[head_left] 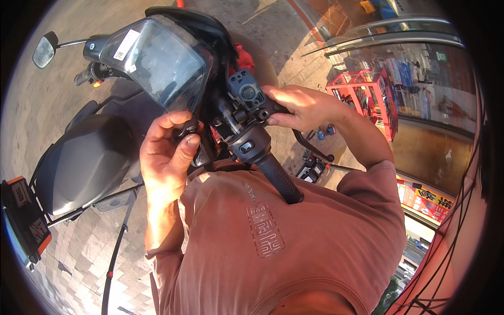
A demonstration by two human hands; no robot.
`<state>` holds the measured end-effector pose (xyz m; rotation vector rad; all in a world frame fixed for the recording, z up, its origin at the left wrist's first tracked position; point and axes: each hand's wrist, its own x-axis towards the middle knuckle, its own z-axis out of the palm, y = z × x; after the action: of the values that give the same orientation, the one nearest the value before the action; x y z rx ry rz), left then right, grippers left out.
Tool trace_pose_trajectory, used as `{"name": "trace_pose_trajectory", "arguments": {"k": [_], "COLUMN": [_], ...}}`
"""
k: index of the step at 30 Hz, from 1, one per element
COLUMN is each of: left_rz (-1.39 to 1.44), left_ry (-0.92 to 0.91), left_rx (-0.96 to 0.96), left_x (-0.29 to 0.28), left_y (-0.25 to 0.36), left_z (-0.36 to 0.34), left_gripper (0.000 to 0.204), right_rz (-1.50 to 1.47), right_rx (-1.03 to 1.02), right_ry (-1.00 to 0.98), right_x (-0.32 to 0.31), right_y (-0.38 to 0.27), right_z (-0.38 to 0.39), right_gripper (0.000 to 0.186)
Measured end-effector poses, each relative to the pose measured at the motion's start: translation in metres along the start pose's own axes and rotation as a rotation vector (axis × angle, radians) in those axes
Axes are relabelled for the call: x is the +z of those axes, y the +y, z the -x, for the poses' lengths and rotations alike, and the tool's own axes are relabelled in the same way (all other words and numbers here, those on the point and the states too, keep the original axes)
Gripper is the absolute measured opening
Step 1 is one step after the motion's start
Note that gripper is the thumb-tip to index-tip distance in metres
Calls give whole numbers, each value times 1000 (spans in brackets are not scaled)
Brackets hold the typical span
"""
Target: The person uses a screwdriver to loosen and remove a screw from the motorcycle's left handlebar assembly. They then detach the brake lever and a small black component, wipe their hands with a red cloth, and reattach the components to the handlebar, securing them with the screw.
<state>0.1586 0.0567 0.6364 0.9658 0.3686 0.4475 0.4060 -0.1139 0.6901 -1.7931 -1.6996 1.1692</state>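
Observation:
At a scooter's handlebar, my left hand (167, 152) pinches a small black rounded part (188, 128) between thumb and fingers, beside the dash; its exact kind does not show. My right hand (296, 107) is closed round the brake lever mount (265, 113), its fingers partly hidden. Just left of those fingers is a blue-grey flat piece (245, 90) with several cut-outs and a round middle, at the mount. The black brake lever (313, 148) sticks out below my right hand. Toward me runs the ribbed handlebar grip (283, 181) with its switch housing (249, 146).
The clear windscreen (165, 63) and a mirror (45, 50) stand at the far left. Behind them lies the black seat (86, 163). A red rack with tools (367, 94) stands at right, with a blue tool (326, 131) and a black item (311, 170) on the ground.

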Motion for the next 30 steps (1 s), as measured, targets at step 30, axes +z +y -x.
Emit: {"name": "trace_pose_trajectory", "arguments": {"k": [30], "left_rz": [-1007], "left_ry": [-99], "left_rx": [492], "left_x": [27], "left_y": [1], "left_z": [-6], "left_gripper": [29], "right_rz": [-1], "right_rx": [-51], "right_ry": [-25], "right_x": [-4], "right_y": [4], "right_z": [-4], "right_gripper": [36]}}
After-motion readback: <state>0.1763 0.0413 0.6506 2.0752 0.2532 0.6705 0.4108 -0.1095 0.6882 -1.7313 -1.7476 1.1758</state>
